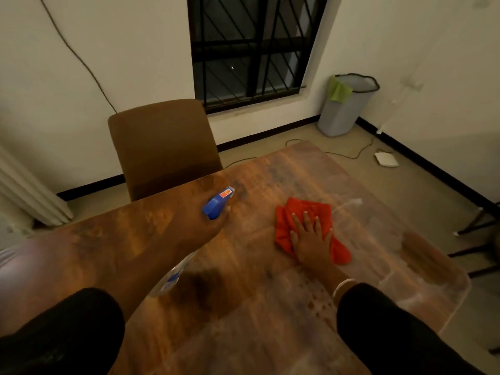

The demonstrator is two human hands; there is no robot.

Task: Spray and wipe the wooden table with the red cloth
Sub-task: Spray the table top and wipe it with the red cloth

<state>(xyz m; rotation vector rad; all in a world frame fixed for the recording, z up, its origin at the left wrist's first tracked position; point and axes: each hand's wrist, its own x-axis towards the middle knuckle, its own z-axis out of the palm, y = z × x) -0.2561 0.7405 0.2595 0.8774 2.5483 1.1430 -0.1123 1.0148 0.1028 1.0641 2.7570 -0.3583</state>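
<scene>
A red cloth — crumpled, its folds spread unevenly — is pressed flat on the wooden table by the right hand, fingers splayed wide. A spray bottle with a blue trigger head and clear body is gripped in the left hand above the tabletop. Pale streaks are seen on the wood right of the cloth — near the table's far edge.

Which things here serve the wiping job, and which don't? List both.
Job: spray bottle in left hand; red cloth under right hand; wooden table.

Idle: chair, bin, white box on floor.
</scene>
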